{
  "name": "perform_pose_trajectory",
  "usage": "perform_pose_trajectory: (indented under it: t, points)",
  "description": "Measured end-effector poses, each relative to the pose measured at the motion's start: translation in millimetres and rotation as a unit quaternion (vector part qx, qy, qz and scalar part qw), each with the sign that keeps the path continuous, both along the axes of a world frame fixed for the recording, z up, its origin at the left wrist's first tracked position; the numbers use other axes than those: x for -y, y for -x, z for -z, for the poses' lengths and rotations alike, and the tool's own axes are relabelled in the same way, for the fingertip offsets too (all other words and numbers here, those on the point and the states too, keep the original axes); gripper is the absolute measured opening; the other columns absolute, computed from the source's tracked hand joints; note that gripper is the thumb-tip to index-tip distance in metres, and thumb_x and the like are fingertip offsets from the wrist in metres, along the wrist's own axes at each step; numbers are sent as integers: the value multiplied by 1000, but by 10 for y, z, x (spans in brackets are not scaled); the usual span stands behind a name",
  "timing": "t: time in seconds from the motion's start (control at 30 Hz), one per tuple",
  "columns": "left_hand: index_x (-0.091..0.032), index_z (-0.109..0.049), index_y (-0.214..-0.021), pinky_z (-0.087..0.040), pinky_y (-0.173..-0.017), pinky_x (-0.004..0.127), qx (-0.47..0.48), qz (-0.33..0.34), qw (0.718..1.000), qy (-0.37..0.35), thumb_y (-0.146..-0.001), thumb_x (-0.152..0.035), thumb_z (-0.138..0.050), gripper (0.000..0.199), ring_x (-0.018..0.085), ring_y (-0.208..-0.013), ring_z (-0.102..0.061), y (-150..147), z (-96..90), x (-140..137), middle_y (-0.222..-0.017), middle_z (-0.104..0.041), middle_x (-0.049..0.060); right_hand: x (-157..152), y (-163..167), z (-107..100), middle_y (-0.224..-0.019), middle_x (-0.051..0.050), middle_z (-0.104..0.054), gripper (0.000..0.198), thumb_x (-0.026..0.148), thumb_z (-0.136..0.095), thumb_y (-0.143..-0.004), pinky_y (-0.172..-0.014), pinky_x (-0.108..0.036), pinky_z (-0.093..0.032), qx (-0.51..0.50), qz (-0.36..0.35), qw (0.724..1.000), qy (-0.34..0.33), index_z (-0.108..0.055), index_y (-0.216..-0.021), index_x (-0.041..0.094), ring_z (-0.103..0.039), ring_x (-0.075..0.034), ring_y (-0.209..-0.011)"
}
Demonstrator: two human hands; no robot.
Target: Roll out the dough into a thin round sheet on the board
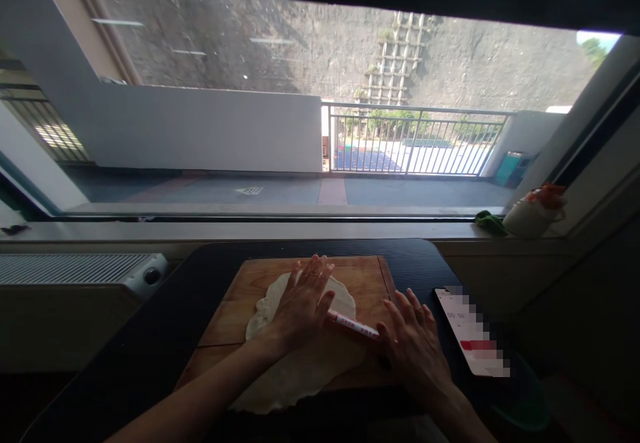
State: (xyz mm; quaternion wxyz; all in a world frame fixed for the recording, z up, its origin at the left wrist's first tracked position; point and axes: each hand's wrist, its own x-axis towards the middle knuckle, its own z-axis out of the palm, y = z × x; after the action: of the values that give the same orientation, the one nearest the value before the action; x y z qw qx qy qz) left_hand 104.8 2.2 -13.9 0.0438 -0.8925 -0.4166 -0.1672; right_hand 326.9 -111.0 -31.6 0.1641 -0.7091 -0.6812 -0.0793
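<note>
Two hands: left hand (306, 300) spread over one end of a red-and-white printed rod (355, 326), right hand (415, 340) at the other; each grip is wide, fingers stretched out rather than curled round.
Dough sheet (300, 376): pale and flat beneath the rod, mostly on a wooden board (225, 313), its near edge apparently overhanging.
Flattened so far: judging by its broad, thin spread, most of the rolling seems done.
Left uneven: the rim looks ragged at the far left, so some evening-out probably remains; true thickness cannot be told.
Counter (410, 253): dark, wood-grained, round-cornered, also bearing a phone (470, 333) just beside the right hand.
Window side: a pale windowsill (350, 230) runs behind, with a white pot (530, 220) at its right end; a radiator (75, 270) stands left; outside, a metal railing (407, 140) edges a walkway (280, 193).
Light: bright outdoors, dim indoors.
</note>
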Motion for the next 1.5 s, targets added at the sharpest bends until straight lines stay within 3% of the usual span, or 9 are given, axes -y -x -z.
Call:
perform_pose_trajectory:
  t: [0.2,0.37,0.47,0.67,0.9,1.17,1.3,1.4,1.5]
  points:
    - [-23,-28,-142,-7,-112,50,-9,-46,998,32,-92,-48,-21,56,22,-139,-13,-377,160,-498,-149,-27,6,-200,-78,-2,-138,-5,-42,47,47,-26,-93,-107,-49,-18,-16,15,999,45,-49,-128,25,-18,-26,-136]
    - [-19,-32,-140,-11,-110,51,-2,-108,990,88,-91,-51,-17,60,23,-139,-15,-757,97,-893,-148,-29,8,-616,-335,-47,-131,-7,-49,45,42,-25,-94,-104,-46,-24,-54,68,993,81,-54,-121,22,-26,-25,-132]
    - [-20,-35,-138,-12,-110,51,-3,-107,991,79,-92,-49,-18,58,23,-138,-15,-754,91,-867,-147,-31,7,-555,-301,-41,-134,-8,-46,44,41,-25,-94,-104,-46,-24,-47,69,994,74,-53,-122,22,-25,-25,-133]
    - [-26,-37,-137,-14,-110,49,-19,-105,992,63,-90,-54,-18,58,24,-137,-21,-418,183,-564,-145,-35,6,-138,0,-23,-141,-4,-39,44,45,-30,-93,-109,-47,-13,-11,-31,999,28,-48,-128,25,-15,-25,-137]
    - [-20,-36,-137,-14,-109,52,17,-146,986,74,-91,-52,-19,59,26,-137,-19,-882,118,-975,-146,-33,10,-614,-190,-57,-132,-7,-48,43,43,-25,-95,-107,-49,-16,-17,51,998,17,-52,-123,23,-21,-26,-135]
    - [-25,-39,-135,-13,-111,47,10,-71,997,31,-92,-50,-18,54,23,-137,-19,-533,153,-611,-144,-37,4,-307,43,-12,-135,-4,-45,46,51,-25,-93,-108,-46,-13,-22,0,999,40,-52,-123,27,-17,-24,-136]
    - [-22,-41,-133,-18,-109,51,18,-89,995,38,-92,-49,-21,54,26,-135,-23,-666,151,-774,-141,-40,8,-596,-41,-24,-134,-6,-45,45,49,-26,-93,-106,-48,-12,-40,31,998,43,-54,-119,25,-17,-26,-135]
    - [-18,-47,-128,-18,-109,49,55,-80,995,-10,-92,-43,-25,48,26,-132,-29,-862,74,-955,-136,-47,9,-899,-126,-39,-131,-7,-46,42,45,-27,-93,-104,-50,-16,-71,54,993,73,-55,-115,25,-21,-27,-133]
    - [-16,-52,-121,-17,-111,45,96,-48,992,-69,-93,-36,-27,42,24,-131,-32,-879,26,-895,-128,-54,9,-986,-122,-28,-132,-8,-45,42,45,-25,-93,-103,-50,-17,-92,59,991,81,-55,-115,24,-21,-28,-133]
